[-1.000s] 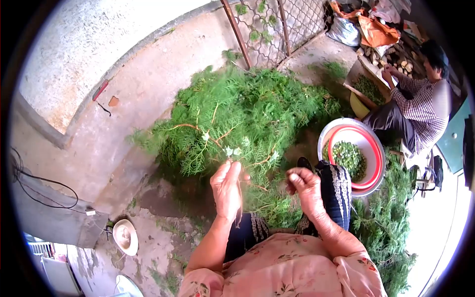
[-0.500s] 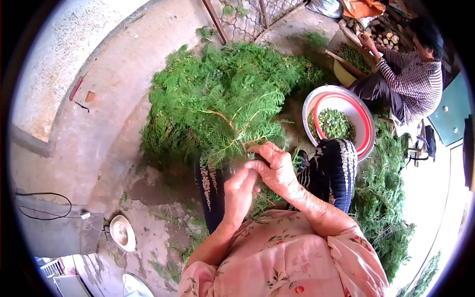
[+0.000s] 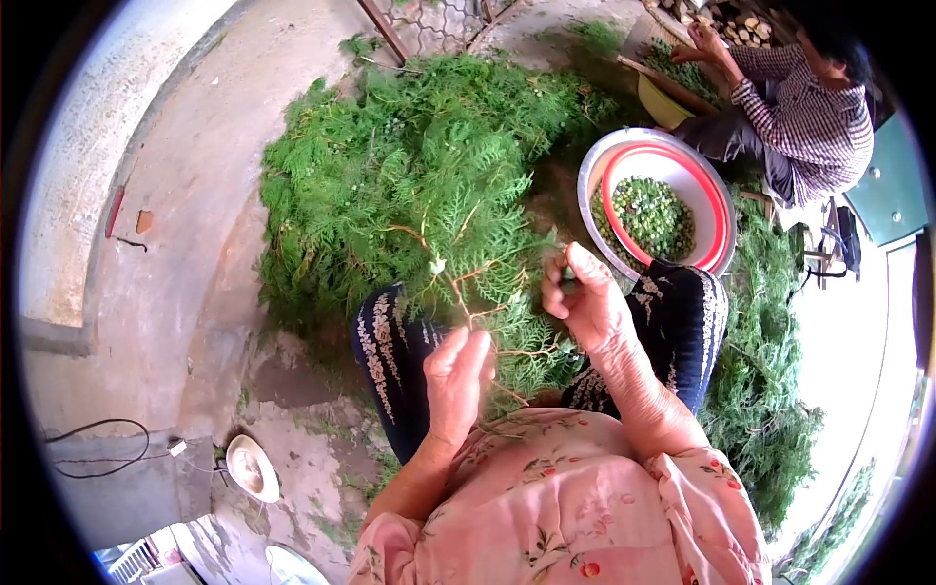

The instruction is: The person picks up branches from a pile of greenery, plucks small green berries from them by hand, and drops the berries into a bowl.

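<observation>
A big heap of cut green branches [image 3: 419, 166] covers the concrete floor [image 3: 175, 214] just beyond the person's knees in dark patterned trousers [image 3: 390, 351]. It rises behind everything the hands hold, so fronds in the hands blend into fronds in the heap. To the right of the heap, near the right knee, stands a metal basin [image 3: 719, 210] with a red inner rim, partly filled with small green cones [image 3: 648, 214]. More branches [image 3: 760, 390] lie along the right side. At the upper right sits a co-worker in a checked shirt [image 3: 814, 117], with one hand [image 3: 707, 41] over a tray of greens. A wire gate [image 3: 429, 19] closes the far end, and a small pale dish [image 3: 252, 466] and a cable [image 3: 97, 450] lie at the lower left. Over the lap, the left hand [image 3: 458, 375] grips a sprig [image 3: 458, 292], its fingers [image 3: 478, 343] closed around the lower end of the brown stem. The sprig's long axis runs from that grip away from the person and slightly left, and its fanned green tips point toward the heap. The right hand [image 3: 590, 302] is raised just to the right of the sprig, thumb and forefinger pinched narrowly on a green bit [image 3: 567, 284]. The bit is too small to tell whether it is joined to the sprig. The stem's cut end is hidden inside the left fist, the sprig's tips are hard to separate from the heap, and the lens rim cuts off the co-worker's head and the gate.
</observation>
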A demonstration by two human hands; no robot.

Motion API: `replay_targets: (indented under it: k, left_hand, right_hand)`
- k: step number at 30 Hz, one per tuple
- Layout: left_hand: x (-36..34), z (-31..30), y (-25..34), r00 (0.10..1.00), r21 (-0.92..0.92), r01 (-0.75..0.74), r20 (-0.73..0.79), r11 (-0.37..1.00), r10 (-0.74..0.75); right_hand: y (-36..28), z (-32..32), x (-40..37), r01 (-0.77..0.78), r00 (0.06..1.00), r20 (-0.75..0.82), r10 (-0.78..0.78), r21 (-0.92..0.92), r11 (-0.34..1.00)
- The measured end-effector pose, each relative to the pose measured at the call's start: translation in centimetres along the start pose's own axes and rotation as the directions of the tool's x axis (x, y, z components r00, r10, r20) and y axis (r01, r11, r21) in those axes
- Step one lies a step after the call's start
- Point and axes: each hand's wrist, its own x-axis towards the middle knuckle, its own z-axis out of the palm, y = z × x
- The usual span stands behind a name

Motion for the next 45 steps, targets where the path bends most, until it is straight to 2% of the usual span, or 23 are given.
replay_targets:
  k: [2, 4, 5, 6, 7, 10, 12, 14, 15, 18, 19, 22, 23, 26, 27, 28, 31, 32, 34, 36, 40, 42, 45]
  left_hand:
    - [0.1, 0.3, 0.3, 0.998, 0.027, 0.038, -0.043, 0.999, -0.037]
    - [0.3, -0.1, -0.4, 1.0, 0.052, 0.017, -0.022, 0.998, -0.016]
    - [0.4, -0.1, -0.5, 1.0, 0.051, 0.017, -0.017, 0.999, -0.016]
    - [0.4, 0.0, -0.6, 1.0, 0.05, 0.015, -0.014, 0.999, -0.015]
    - [0.4, 0.1, -0.6, 1.0, 0.049, 0.014, -0.011, 0.999, -0.014]
    - [0.4, 0.4, -0.5, 0.999, 0.094, 0.013, 0.031, 0.996, -0.016]
    - [0.3, 0.9, 0.1, 0.998, 0.086, 0.063, -0.008, 0.994, -0.063]
    - [0.5, 0.8, 0.5, 0.991, 0.124, 0.133, -0.043, 0.983, -0.129]
    - [0.6, 0.9, 0.6, 0.982, 0.04, 0.177, -0.068, 0.983, -0.174]
    - [1.3, 1.0, 0.1, 0.985, -0.076, 0.135, -0.096, 0.988, -0.142]
    - [1.1, 1.0, 0.6, 0.965, -0.151, 0.236, -0.081, 0.96, -0.25]
    - [0.7, 1.3, -0.2, 0.964, -0.124, 0.26, -0.021, 0.957, -0.265]
    - [0.7, 1.7, -0.1, 0.962, -0.133, 0.265, -0.03, 0.955, -0.271]
    - [0.8, 1.7, -0.3, 0.965, -0.117, 0.255, -0.04, 0.96, -0.261]
    - [0.7, 1.6, -0.4, 0.969, -0.1, 0.236, -0.051, 0.967, -0.241]
    - [0.5, 1.4, -0.6, 0.973, -0.081, 0.216, -0.062, 0.973, -0.221]
    - [0.6, 1.0, -0.5, 0.982, -0.046, 0.171, -0.072, 0.984, -0.174]
    - [0.6, 1.1, -0.4, 0.984, -0.04, 0.161, -0.069, 0.986, -0.163]
    - [0.8, 1.6, -0.3, 0.984, -0.066, 0.127, -0.117, 0.99, -0.134]
    - [1.0, 1.8, -0.3, 0.985, -0.099, 0.089, -0.14, 0.991, -0.103]
    - [1.1, 1.3, 0.0, 0.985, -0.112, 0.098, -0.131, 0.989, -0.113]
    - [1.0, 1.4, 0.0, 0.984, -0.11, 0.117, -0.123, 0.987, -0.131]
    - [0.8, 1.5, -0.2, 0.987, -0.118, 0.125, -0.082, 0.985, -0.135]
  right_hand:
    - [0.3, -1.3, 0.0, -0.011, 0.988, -0.154, -0.027, -0.239, 0.971]
    - [0.0, -0.2, -0.6, -0.022, 0.994, -0.103, -0.036, -0.518, 0.855]
    - [-0.1, -0.9, -0.7, -0.049, 0.999, -0.018, 0.047, -0.562, 0.825]
    - [-0.1, -0.6, -0.8, -0.01, 0.998, 0.033, 0.045, -0.684, 0.729]
    - [0.2, -0.3, -0.7, 0.144, 0.988, 0.143, -0.048, -0.796, 0.588]
    - [1.7, -1.4, 0.3, 0.407, 0.913, 0.376, -0.159, -0.814, 0.415]
    - [1.9, -1.1, 0.4, 0.38, 0.925, 0.35, -0.148, -0.829, 0.41]
    - [1.6, 0.2, -0.2, 0.289, 0.957, 0.259, -0.127, -0.857, 0.427]
    - [1.5, 0.5, -0.4, 0.243, 0.97, 0.214, -0.116, -0.868, 0.434]
    - [2.9, -0.8, 0.1, 0.356, 0.923, 0.271, -0.272, -0.87, 0.341]
    - [2.8, -0.7, 0.0, 0.34, 0.917, 0.256, -0.304, -0.901, 0.268]
    - [2.3, 0.5, -0.5, 0.048, 0.971, -0.083, -0.224, -0.851, 0.523]
    - [3.2, -0.4, 0.0, 0.143, 0.962, -0.023, -0.272, -0.807, 0.573]
    - [4.3, -0.7, 0.2, 0.292, 0.883, 0.025, -0.468, -0.811, 0.508]
    - [1.3, 1.7, -0.7, -0.136, 0.927, -0.344, -0.151, -0.681, 0.72]
    - [1.1, 0.4, -0.2, -0.07, 0.908, -0.347, -0.234, -0.678, 0.732]
    - [0.2, -1.0, 0.7, 0.157, 0.919, -0.247, -0.308, -0.487, 0.859]
    - [0.0, -0.5, 0.4, 0.168, 0.935, -0.251, -0.252, -0.315, 0.934]
    - [-0.4, -0.5, 0.3, 0.061, 0.966, -0.24, -0.1, -0.166, 0.984]
    - [-0.1, -1.8, 0.2, -0.01, 0.992, -0.125, -0.001, -0.088, 0.996]
    - [0.9, -1.6, -0.6, -0.149, 0.971, -0.227, 0.068, -0.359, 0.921]
    - [1.5, -1.2, -1.1, -0.097, 0.993, -0.096, 0.063, -0.404, 0.91]
    - [1.9, -0.2, -1.1, -0.077, 0.996, -0.076, 0.04, -0.593, 0.802]
